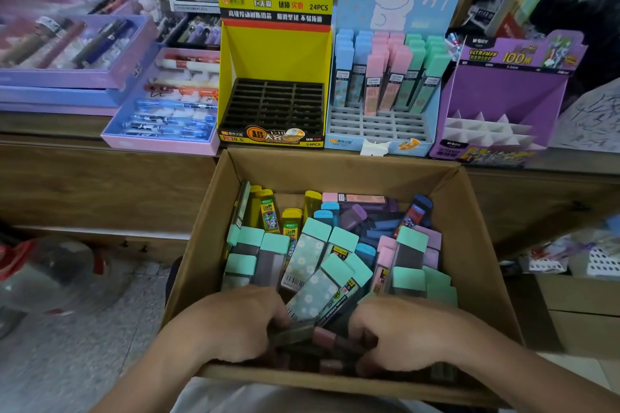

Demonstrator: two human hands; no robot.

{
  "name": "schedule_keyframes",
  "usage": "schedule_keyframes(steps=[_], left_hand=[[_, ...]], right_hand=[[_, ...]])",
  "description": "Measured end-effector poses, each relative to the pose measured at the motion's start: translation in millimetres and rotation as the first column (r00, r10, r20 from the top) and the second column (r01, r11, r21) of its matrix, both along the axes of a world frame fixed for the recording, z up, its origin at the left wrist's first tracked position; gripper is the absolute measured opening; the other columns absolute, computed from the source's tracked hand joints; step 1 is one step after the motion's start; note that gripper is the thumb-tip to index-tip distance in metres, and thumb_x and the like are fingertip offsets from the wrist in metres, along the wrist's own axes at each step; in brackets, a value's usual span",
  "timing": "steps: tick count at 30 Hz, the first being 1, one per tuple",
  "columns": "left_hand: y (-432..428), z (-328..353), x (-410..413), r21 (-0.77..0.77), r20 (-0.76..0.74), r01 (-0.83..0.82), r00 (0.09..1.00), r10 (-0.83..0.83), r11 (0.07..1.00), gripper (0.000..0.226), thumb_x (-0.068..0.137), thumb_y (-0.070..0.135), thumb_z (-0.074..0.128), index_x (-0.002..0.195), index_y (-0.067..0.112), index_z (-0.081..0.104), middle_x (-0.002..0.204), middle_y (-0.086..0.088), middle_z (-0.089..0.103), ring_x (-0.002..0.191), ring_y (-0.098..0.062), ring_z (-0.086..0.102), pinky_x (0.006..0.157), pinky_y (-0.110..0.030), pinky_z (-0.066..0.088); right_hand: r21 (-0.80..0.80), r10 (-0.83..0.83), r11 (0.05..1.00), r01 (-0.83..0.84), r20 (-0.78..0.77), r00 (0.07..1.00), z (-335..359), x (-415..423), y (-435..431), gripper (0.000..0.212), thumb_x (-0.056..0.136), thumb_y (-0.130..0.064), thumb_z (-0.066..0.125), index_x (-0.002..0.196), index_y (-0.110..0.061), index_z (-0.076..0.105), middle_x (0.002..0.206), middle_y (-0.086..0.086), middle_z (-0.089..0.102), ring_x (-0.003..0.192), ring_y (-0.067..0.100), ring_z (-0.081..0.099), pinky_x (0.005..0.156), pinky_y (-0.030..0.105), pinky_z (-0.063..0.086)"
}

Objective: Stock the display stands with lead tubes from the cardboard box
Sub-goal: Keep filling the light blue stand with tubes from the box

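Lead tubes (315,265) are heaped in cardboard box (335,168). Left hand (241,322) and right hand (399,332) are sunk among them, fingers curled; grip cannot be told. Rear rows of blue stand (379,126) are filled.

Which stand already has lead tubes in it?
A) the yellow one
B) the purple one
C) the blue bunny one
C: pastel tubes stand in the back rows of the blue bunny stand, while the yellow stand and the purple stand show only bare slots.
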State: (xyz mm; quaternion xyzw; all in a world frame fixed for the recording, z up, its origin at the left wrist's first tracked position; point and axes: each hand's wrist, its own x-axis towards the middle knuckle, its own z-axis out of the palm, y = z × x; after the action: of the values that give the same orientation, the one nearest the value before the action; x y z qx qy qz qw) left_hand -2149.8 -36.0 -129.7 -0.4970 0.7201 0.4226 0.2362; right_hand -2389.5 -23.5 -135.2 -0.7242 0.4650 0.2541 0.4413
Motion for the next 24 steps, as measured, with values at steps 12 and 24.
schedule_keyframes(steps=[12,24], left_hand=[[5.3,3.1,-0.5,-0.049,-0.015,0.018,1.0,-0.018,0.999,0.033,0.093,0.023,0.061,0.119,0.043,0.067,0.113,0.014,0.059,0.106,-0.005,0.056,0.089,-0.02,0.047],[0.8,-0.1,2.2,0.011,-0.036,0.085,0.996,-0.085,0.996,0.024,0.091,0.027,0.06,0.107,0.043,0.067,0.105,0.024,0.058,0.103,-0.001,0.058,0.091,-0.027,0.052]], right_hand=[[0.049,0.037,0.998,-0.04,0.059,0.998,1.0,-3.5,-1.1,0.014,0.093,-0.033,0.067,0.1,-0.021,0.07,0.092,0.004,0.068,0.09,0.026,0.065,0.077,0.048,0.055],[0.122,-0.01,0.993,0.0,0.082,0.997,8.1,-7.1,-2.4,0.027,0.096,-0.042,0.065,0.107,-0.018,0.07,0.1,0.008,0.069,0.088,0.024,0.062,0.068,0.034,0.041]])
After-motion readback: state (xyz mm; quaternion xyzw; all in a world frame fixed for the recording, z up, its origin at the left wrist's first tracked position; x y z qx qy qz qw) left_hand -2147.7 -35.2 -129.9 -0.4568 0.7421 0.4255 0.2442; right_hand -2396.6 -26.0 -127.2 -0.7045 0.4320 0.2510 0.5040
